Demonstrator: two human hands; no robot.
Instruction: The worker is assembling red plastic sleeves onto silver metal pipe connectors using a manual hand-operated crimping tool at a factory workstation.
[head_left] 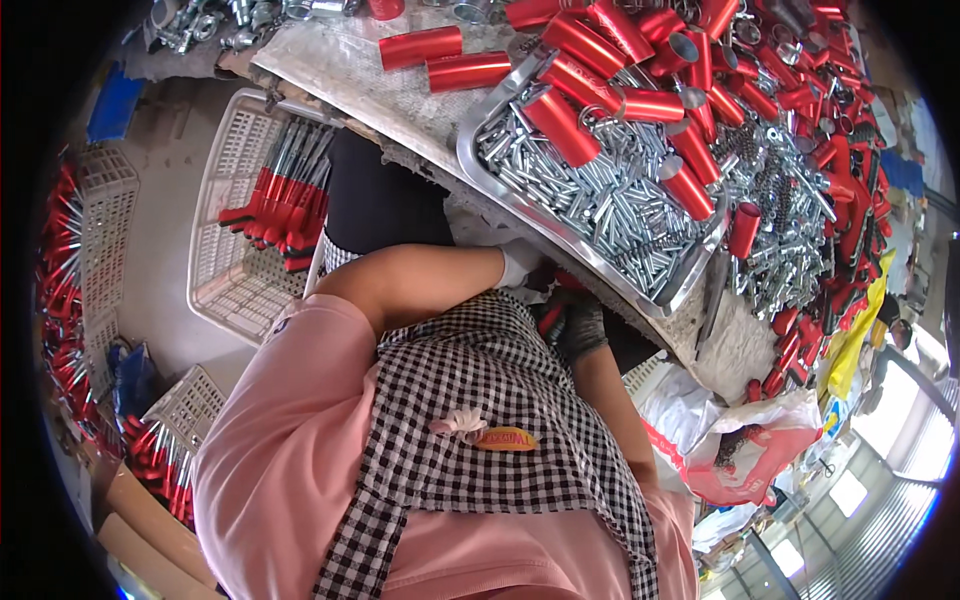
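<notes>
Two gloved hands meet low against the person's checked apron, just under the table's edge. The left hand (522, 266), in a white glove, and the right hand (580, 325), in a dark glove, close together around a small red part (549, 317) that shows only as a sliver between them; how tightly either hand grips it I cannot tell, since the fingers are tucked out of sight. The part sits at about six o'clock from the metal tray (478, 150), nearly touching the table (350, 70) rim.

Judging from this, the fitting goes best with the part held steady against the body, wrists kept close, and the piece lifted into view before any force is put on it.

Within the tray lie silver pins (590, 200), and red tubes (560, 125) spill across it and on toward two o'clock, mixed with springs (775, 175). At nine o'clock from the hands a white plastic basket (225, 270) holds finished red-handled pieces (285, 205); more crates stand at eight o'clock. A red and white plastic bag (745, 455) slumps at four o'clock.

Most of the work itself is hidden by the forearms and apron, and the fisheye rim bends and darkens everything near the edges.
</notes>
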